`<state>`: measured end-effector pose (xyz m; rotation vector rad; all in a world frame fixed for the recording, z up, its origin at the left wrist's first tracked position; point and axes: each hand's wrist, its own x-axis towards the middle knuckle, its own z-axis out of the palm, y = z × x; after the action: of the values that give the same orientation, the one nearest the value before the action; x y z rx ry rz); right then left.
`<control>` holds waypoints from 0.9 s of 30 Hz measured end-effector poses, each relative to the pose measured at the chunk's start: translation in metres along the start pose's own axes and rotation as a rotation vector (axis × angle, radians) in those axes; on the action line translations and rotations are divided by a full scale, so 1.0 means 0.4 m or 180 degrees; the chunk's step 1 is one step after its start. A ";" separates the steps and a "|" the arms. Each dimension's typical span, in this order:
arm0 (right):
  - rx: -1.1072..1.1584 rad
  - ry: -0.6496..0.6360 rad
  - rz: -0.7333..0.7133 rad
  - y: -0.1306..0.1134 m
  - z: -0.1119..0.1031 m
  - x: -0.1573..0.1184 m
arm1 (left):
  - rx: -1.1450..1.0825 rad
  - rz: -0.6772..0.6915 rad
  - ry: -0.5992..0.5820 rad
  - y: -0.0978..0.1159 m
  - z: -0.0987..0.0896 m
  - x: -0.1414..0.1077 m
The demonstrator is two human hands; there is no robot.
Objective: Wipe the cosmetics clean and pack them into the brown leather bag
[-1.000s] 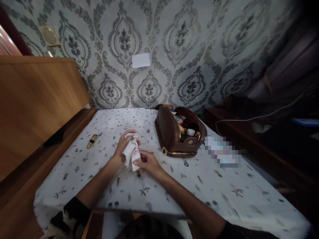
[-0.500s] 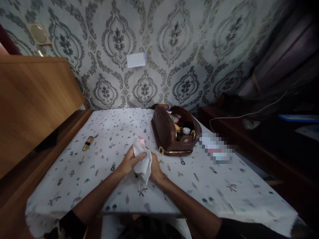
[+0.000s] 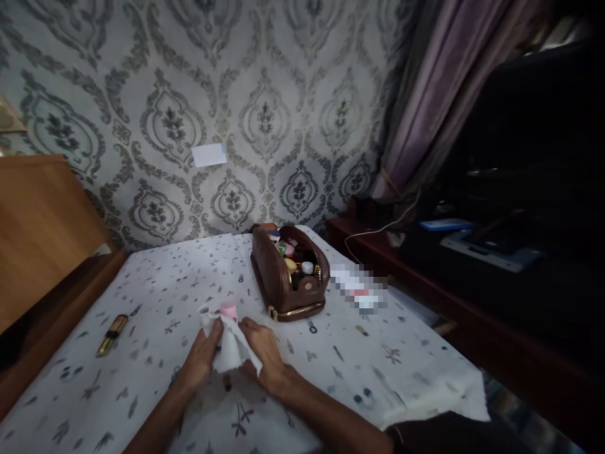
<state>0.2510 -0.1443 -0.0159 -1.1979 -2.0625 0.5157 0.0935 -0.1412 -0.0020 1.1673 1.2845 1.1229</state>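
Over the near part of the table, my left hand [image 3: 201, 358] is closed on a white cloth [image 3: 232, 352]. The cloth hangs in loose folds between both hands. A small pink item [image 3: 229, 309] with a rounded top sticks up out of it; its lower part is covered, so I cannot make out its exact kind. My right hand [image 3: 263, 348] is closed against the cloth and the pink item from the right, its fingertips partly hidden. Beyond my right hand stands an open brown toiletry bag [image 3: 269, 274] with several small cosmetics inside, including a white-lidded jar [image 3: 307, 268].
A gold and black tube [image 3: 112, 335] lies at the left on the patterned tablecloth [image 3: 189, 277]. Right of the bag is a blurred-out packet [image 3: 359, 289]. A wooden cabinet [image 3: 42, 221] borders the left side, and a dark red ledge [image 3: 416, 271] with a white cable [image 3: 378, 232] the right.
My view has turned to the right, so everything sits further left. Both hands still hold the cloth and pink item, with more of the pink top now showing above the cloth.
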 end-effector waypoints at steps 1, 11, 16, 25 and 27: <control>-0.0193 -0.0145 0.0067 -0.002 -0.013 0.001 | -0.0105 -0.0110 -0.0038 -0.003 0.004 0.000; 0.0957 -0.0204 0.0529 -0.022 -0.156 0.014 | -0.0235 -0.0426 -0.0787 0.015 -0.017 0.031; 0.1265 -0.0196 0.0201 0.009 -0.198 0.000 | 0.0178 -0.0261 -0.1202 0.024 -0.018 0.028; 0.1508 -0.0106 0.0000 0.014 -0.245 -0.048 | -0.1335 -0.0980 0.0288 0.011 -0.010 0.032; 0.1515 0.0061 -0.0081 0.013 -0.266 -0.047 | -0.1597 -0.1158 0.0745 -0.005 -0.017 0.042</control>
<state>0.3376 -0.1582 0.0469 -0.8864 -1.7956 0.9169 0.0867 -0.1246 -0.0055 0.4216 1.2283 1.2324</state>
